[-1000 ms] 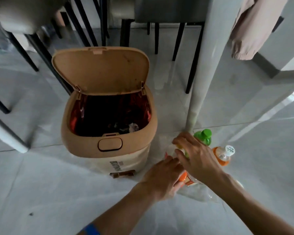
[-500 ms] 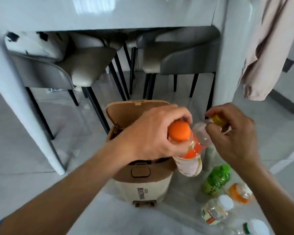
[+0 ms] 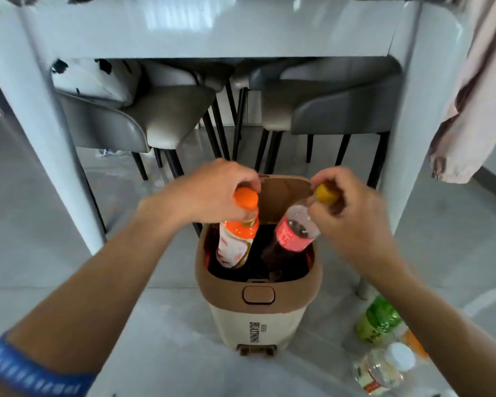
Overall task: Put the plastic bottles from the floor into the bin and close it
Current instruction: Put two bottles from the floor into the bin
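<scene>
The tan and cream bin [image 3: 258, 313] stands on the floor with its lid [image 3: 284, 191] raised at the back. My left hand [image 3: 209, 190] grips an orange-capped bottle [image 3: 236, 239] by its neck, its lower end dipping into the bin's left side. My right hand [image 3: 347, 207] holds a yellow-capped bottle with a red label [image 3: 294, 233] by the cap, its base inside the bin's right side. On the floor at the right lie a green bottle [image 3: 377, 319], a clear white-capped bottle [image 3: 384, 368] and a partly hidden orange one [image 3: 414, 343].
A white table [image 3: 201, 27] spans above, its legs [image 3: 43, 138] left and right of the bin. Grey chairs [image 3: 143, 121] with black legs stand behind. A pink garment [image 3: 476, 110] hangs at the right. Grey tiled floor all around.
Both hands picked a bottle off the floor, lifted them and brought them over the bin; the bottles now hang with their lower ends inside the opening. My view rose.
</scene>
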